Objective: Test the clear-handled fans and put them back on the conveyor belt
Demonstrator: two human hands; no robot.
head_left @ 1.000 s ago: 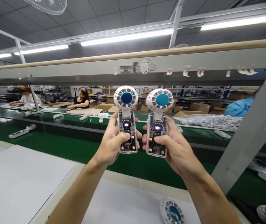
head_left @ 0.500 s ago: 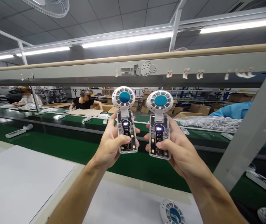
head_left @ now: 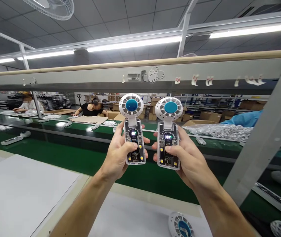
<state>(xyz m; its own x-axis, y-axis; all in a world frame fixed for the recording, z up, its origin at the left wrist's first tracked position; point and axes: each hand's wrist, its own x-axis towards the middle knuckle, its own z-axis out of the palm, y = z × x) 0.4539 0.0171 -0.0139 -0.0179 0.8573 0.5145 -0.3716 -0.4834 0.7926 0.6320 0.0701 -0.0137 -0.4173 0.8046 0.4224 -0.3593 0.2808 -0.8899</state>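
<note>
Side by side, two handheld fans are held upright above the green conveyor belt. My left hand is closed around the left handheld fan, its thumb pressed on the front of the clear handle. My right hand grips the right handheld fan the same way, thumb on the middle of its handle. Each fan has a white round head with a blue centre. Through both clear handles I see a dark circuit board and a small lit display. The two fans are apart from each other.
Another fan lies on the white table at the bottom. Fan parts ride on the green belt. A slanted grey post stands at right, and a shelf beam crosses above. Two people work across the belt.
The pieces on the belt have shifted leftward. Characters on both lit displays look different. Both hands keep their hold, nearly in place. The person in black across the belt has leaned down.
</note>
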